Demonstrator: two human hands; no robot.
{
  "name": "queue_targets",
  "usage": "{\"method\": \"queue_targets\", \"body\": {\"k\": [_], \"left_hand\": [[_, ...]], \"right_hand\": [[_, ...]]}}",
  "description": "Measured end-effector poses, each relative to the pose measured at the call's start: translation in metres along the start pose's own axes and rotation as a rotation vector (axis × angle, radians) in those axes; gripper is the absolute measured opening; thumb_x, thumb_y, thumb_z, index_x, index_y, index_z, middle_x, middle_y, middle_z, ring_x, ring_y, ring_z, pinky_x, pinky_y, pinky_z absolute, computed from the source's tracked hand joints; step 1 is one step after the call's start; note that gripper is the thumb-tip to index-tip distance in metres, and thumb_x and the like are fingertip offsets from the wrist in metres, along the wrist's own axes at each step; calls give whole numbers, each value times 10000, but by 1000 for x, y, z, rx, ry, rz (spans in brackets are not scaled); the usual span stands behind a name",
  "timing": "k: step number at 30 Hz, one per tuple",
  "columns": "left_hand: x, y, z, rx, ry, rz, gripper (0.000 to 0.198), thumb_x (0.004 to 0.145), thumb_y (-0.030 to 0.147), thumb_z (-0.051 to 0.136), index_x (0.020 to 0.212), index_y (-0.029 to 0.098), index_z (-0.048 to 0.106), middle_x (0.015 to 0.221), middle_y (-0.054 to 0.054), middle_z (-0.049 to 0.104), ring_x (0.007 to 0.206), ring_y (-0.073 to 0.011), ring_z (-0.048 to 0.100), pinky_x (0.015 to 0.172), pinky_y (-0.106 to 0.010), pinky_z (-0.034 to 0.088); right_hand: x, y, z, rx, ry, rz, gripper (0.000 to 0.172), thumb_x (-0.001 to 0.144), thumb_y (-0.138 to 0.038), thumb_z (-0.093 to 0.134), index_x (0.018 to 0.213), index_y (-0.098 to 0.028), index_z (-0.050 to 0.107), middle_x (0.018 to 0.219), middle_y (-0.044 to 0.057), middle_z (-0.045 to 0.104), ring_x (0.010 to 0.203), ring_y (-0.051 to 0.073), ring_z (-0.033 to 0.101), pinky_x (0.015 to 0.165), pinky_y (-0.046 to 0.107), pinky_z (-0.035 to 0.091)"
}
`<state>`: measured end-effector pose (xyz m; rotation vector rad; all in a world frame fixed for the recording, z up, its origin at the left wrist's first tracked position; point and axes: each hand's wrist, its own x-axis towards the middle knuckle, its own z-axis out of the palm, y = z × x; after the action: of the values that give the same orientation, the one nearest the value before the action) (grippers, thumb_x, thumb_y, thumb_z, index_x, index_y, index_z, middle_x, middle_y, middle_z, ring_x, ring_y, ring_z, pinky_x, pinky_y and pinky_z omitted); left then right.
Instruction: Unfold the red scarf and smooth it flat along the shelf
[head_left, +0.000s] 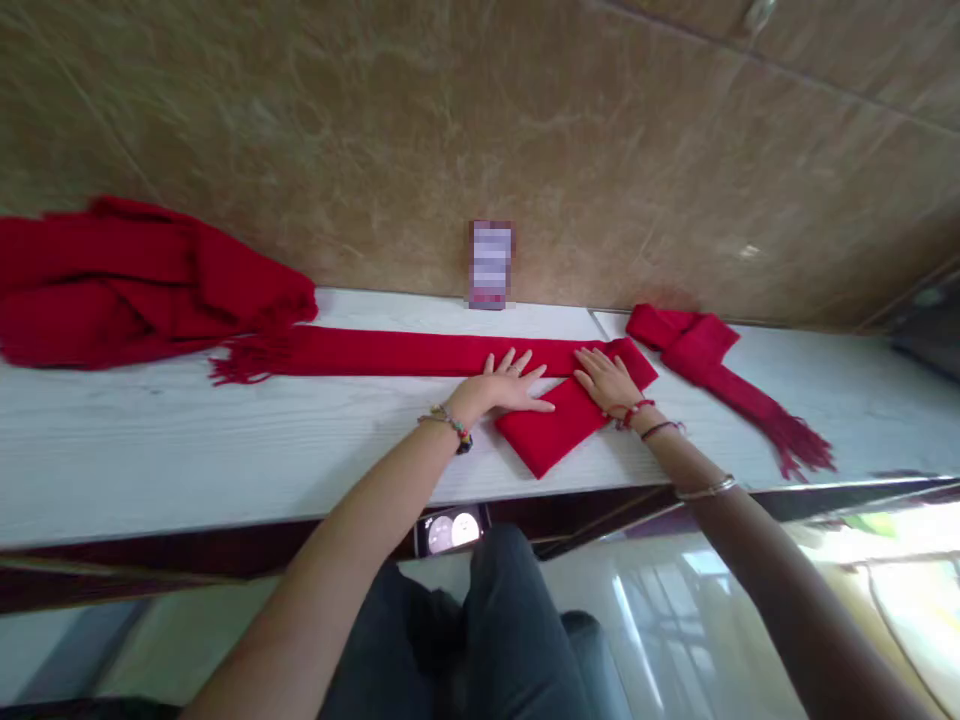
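Observation:
A long red scarf (382,352) lies flat along the white bench top, its fringed end to the left. Toward the right it bends over itself, and a folded part juts toward me in a pointed shape. My left hand (514,383) rests on the scarf with its fingers spread, the thumb over the folded part. Pressed on the fold further right is my right hand (606,380), palm down and fingers stretched out. Both hands touch the cloth without gripping it. What lies under the palms is hidden.
Bunched red cloth (142,285) is heaped at the far left. Another red scarf (705,365), folded with a fringed end, lies on the right. A small blurred packet (491,265) stands against the tiled wall (375,130). Below the bench edge shows a phone (450,530).

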<state>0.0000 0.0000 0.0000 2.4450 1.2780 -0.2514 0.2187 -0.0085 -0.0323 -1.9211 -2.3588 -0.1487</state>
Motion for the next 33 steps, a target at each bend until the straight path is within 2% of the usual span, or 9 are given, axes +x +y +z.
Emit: {"method": "queue_targets", "body": {"k": [4, 7, 10, 13, 18, 22, 27, 30, 33], "left_hand": [[-6, -3, -9, 25, -30, 32, 1021, 695, 760, 474, 1495, 250, 98, 1552, -69, -91, 1423, -286, -112, 1133, -504, -14], [-18, -18, -15, 10, -29, 69, 952, 744, 688, 480, 1495, 240, 107, 1560, -64, -59, 1429, -266, -81, 1145, -446, 26], [-37, -50, -24, -10, 79, 61, 829, 806, 617, 439, 1489, 234, 166, 1571, -63, 1, 1437, -253, -20, 1146, -408, 80], [-59, -98, -34, 27, 240, -1, 717, 857, 505, 395, 1466, 154, 256, 1557, -97, 166, 1425, -222, 146, 1134, -318, 150], [-93, -185, -41, 109, 339, -233, 594, 887, 380, 302, 1372, 58, 419, 1445, -129, 412, 1307, -211, 398, 1087, -277, 264], [-109, -229, -39, 122, 183, -302, 658, 856, 450, 360, 1374, 48, 420, 1419, -169, 433, 1276, -245, 434, 1066, -305, 297], [-108, -239, -53, 126, 129, -323, 718, 755, 556, 504, 1336, 134, 497, 1370, -150, 497, 1207, -271, 490, 1010, -323, 354], [-106, -239, -67, 164, 17, -382, 707, 687, 573, 585, 1258, 156, 580, 1271, -127, 585, 1108, -285, 555, 930, -313, 411], [-113, -245, -77, 195, -17, -430, 690, 681, 554, 615, 1252, 168, 583, 1302, -108, 562, 1131, -293, 536, 923, -316, 414]], "right_hand": [[-1, 5, 4, 25, 16, -19, 498, 951, -328, 269, 1398, -157, 409, 1463, 95, 387, 1373, 258, 297, 1096, 546, 240], [1, 10, 5, 46, 34, -39, 485, 945, -341, 282, 1376, -182, 436, 1447, 101, 412, 1369, 272, 304, 1079, 586, 242], [7, 12, 0, 81, 93, -55, 488, 939, -370, 300, 1344, -161, 475, 1418, 136, 446, 1351, 304, 331, 1050, 610, 278], [22, 4, -8, 177, 183, -130, 510, 948, -401, 265, 1307, -139, 516, 1353, 153, 517, 1307, 291, 406, 1039, 548, 350], [60, -53, -14, 259, 155, -387, 517, 945, -429, 298, 1274, -122, 553, 1296, 150, 564, 1225, 238, 502, 1065, 427, 379], [88, -117, -10, 187, 67, -546, 542, 939, -453, 340, 1358, -137, 472, 1398, 138, 471, 1301, 259, 413, 1064, 438, 366], [96, -159, 6, 71, -44, -652, 506, 957, -442, 309, 1409, -235, 403, 1467, 78, 393, 1345, 284, 340, 1034, 492, 357], [89, -161, 15, 57, 5, -651, 516, 965, -422, 277, 1436, -226, 356, 1490, 81, 349, 1353, 287, 324, 1041, 505, 330], [84, -159, 16, 58, 2, -636, 516, 971, -402, 254, 1444, -218, 343, 1496, 78, 335, 1360, 277, 313, 1060, 500, 305]]}}
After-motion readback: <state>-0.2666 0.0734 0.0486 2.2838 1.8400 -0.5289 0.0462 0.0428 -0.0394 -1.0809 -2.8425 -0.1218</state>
